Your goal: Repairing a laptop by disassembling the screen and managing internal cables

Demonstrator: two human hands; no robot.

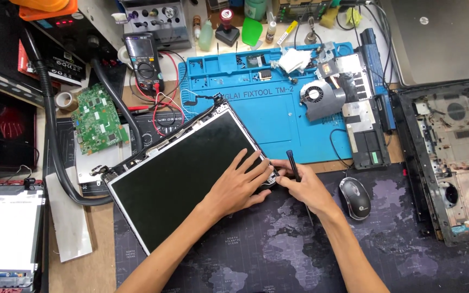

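Laptop screen panel (pixel 183 176) lies flat, tilted, centre of tabletop (pixel 69 271), near edge over dark map-print mat (pixel 278 249). Left hand (pixel 240 187) spread, fingers pressed on panel's right corner. Right hand (pixel 305 187) pinches slim black tool (pixel 294 167), tip at same corner. Judgement: panel thin, rigid, fragile glass face; hold by metal frame edges, avoid pressure on dark face. Blue repair mat (pixel 278 108) far; mouse (pixel 355 198) right; green circuit board (pixel 97 119) far left.

Left hand (pixel 238 185) pressing flat on the laptop screen panel (pixel 183 173), right hand (pixel 303 186) gripping a black screwdriver (pixel 294 167) at its corner, mouse (pixel 354 197) just beside
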